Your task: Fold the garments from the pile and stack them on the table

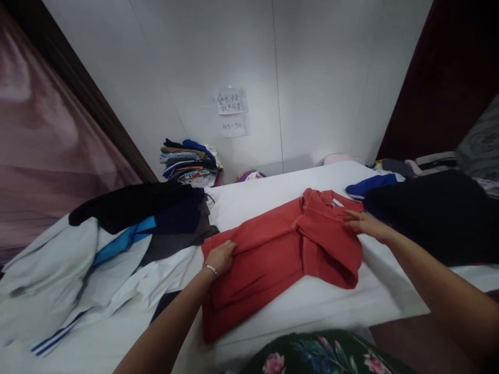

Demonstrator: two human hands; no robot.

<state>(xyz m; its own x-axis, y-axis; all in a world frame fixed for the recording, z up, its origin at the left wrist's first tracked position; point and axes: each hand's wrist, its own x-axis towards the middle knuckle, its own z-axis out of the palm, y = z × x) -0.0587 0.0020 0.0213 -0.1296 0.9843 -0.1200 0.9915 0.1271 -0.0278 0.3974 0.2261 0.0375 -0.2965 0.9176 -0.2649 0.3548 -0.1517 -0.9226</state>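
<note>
A red short-sleeved shirt (268,249) lies on the white table (253,197), folded lengthwise, its collar to the right and its hem to the left. One sleeve rests across the front of it. At the hem's far corner, the fingers of my left hand (220,257) are closed on the fabric; a bracelet circles that wrist. My right hand (366,224) is at the collar end, near the pale neck label (337,202). Its fingers are stretched out and apart over the red cloth.
Loose garments lie at the left: a black one (132,205), a grey-white one (58,259) and a white one with blue stripes (156,280). A stack of folded clothes (191,163) stands against the wall. A dark clothing pile (432,218) and a blue garment (372,185) occupy the right.
</note>
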